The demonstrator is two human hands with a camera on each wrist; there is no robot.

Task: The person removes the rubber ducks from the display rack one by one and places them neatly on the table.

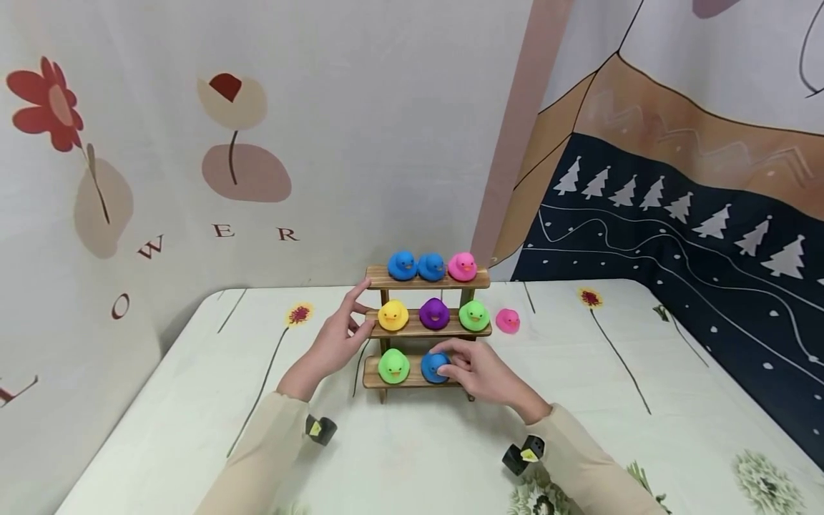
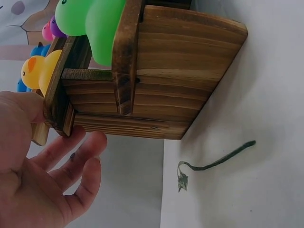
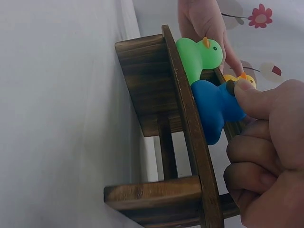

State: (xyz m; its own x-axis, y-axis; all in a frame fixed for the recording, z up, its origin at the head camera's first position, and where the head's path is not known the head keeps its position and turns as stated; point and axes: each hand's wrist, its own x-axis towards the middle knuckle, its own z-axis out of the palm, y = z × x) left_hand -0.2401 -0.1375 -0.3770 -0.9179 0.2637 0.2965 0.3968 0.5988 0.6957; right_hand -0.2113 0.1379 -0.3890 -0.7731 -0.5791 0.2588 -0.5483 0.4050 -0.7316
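A three-tier wooden stand [image 1: 428,277] carries rubber ducks. My right hand [image 1: 486,372] pinches a blue rubber duck [image 1: 434,368] by its head, between thumb and fingers. That duck sits on the bottom tier, right of a green duck [image 1: 393,366]. In the right wrist view, the thumb presses the blue duck [image 3: 211,111] near its beak. My left hand [image 1: 331,343] grips the stand's left end, its thumb at the middle tier beside a yellow duck [image 1: 393,315]. In the left wrist view, fingertips touch the stand [image 2: 180,52]; some finger contact is hidden.
The middle tier also bears a purple duck [image 1: 434,314] and a green one. Two blue ducks and a pink duck [image 1: 462,267] line the top tier. Another pink duck [image 1: 508,321] lies on the table right of the stand. A printed cloth [image 1: 386,143] hangs behind.
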